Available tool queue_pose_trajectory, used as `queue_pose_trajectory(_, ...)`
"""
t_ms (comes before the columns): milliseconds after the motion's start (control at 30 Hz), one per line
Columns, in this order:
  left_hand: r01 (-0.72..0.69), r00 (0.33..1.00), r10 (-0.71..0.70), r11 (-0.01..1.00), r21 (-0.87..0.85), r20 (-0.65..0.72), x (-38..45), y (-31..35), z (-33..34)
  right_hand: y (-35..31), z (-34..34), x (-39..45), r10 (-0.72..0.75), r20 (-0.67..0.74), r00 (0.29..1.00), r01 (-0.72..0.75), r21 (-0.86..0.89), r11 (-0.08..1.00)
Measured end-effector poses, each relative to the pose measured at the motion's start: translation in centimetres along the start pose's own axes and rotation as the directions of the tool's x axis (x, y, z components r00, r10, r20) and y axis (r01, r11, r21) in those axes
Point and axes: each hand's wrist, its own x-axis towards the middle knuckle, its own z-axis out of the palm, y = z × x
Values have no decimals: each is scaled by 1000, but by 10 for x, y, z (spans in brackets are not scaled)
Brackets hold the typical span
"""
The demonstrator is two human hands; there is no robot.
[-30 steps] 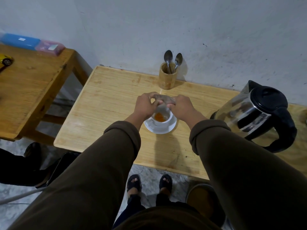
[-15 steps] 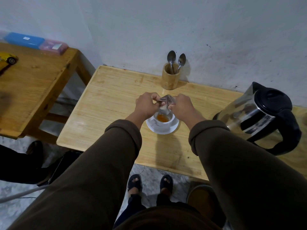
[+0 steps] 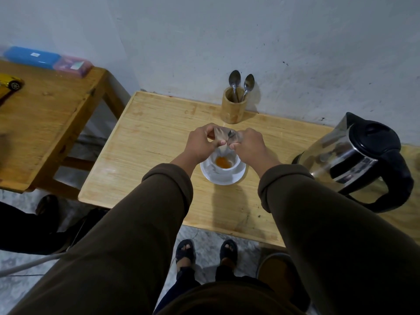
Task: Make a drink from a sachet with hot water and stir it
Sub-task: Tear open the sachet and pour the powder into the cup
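Sachet [image 3: 223,138] now upended, orange powder [image 3: 223,162] in cup [image 3: 227,165]

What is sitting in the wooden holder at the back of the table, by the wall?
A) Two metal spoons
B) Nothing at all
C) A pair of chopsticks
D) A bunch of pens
A: two metal spoons stand in the wooden holder, bowls up, handles down inside it, behind the hands and the cup.
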Motion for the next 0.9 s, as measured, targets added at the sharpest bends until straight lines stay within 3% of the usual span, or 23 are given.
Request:
queue_pose_trajectory(333,-21,1000,22,998,56,-4,4,-1,2,1,0,-2,85,10,996,-85,123,989)
queue_pose_trajectory(900,-9,996,13,999,-50,84,-2,-3,-10,0,-4,-14,72,-10,997,-72,-39,997)
